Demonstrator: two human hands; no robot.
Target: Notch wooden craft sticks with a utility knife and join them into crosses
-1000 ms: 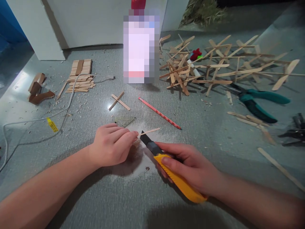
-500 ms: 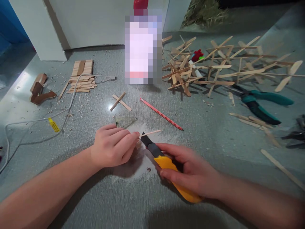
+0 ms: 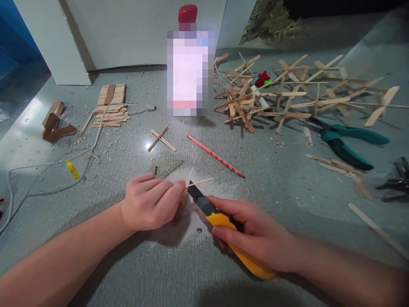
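My left hand is closed, pinching a thin wooden craft stick that juts out to the right of the fingertips. My right hand is wrapped round the yellow handle of a utility knife. The knife's dark blade end points up and left and meets the stick close to my left fingertips; whether it cuts in cannot be made out. Just beyond the hands lie a clear set square, a red pencil and two crossed craft sticks.
A blurred bottle with a red cap stands at the back. To its left are stacked craft sticks and a white cable. At right lie joined craft-stick crosses, teal-handled pliers and loose sticks.
The whole view has shifted slightly, so everything sits a little lower. Both hands keep their holds, with the knife still against the stick.
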